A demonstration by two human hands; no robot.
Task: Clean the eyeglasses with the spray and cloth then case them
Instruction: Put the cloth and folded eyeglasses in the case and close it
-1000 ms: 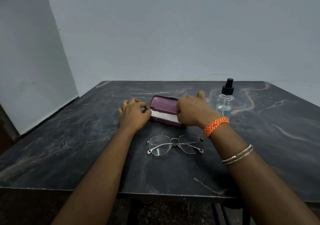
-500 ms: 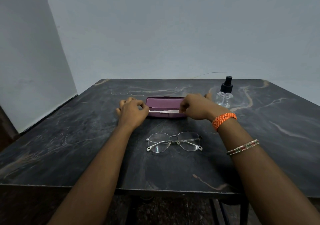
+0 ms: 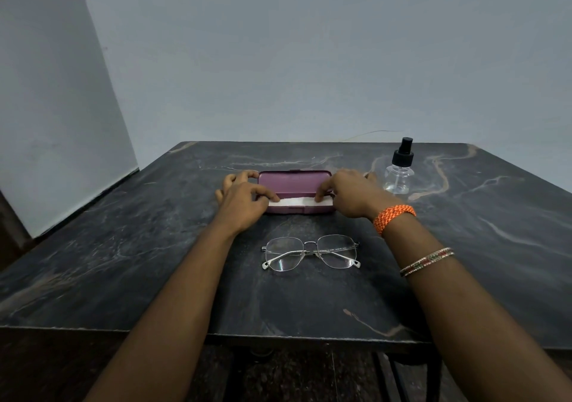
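Note:
A maroon eyeglass case (image 3: pixel 294 183) lies open mid-table, its lid standing up at the back. A folded white cloth (image 3: pixel 295 202) lies inside it. My left hand (image 3: pixel 244 202) grips the case's left end, with the thumb on the cloth. At the right end my right hand (image 3: pixel 353 195) holds the case, a fingertip pressing the cloth. The thin metal-framed eyeglasses (image 3: pixel 311 252) lie folded on the table in front of the case, between my forearms. A clear spray bottle (image 3: pixel 399 169) with a black nozzle stands upright to the right of the case.
The dark marble table (image 3: pixel 123 246) has its front edge close to me and its back edge against a pale wall. A pale panel stands at the far left. Dark floor and table legs show below the front edge.
The case lid has swung up and back, so more of the white cloth shows. Both hands stay at the ends of the case; my right hand has shifted slightly right.

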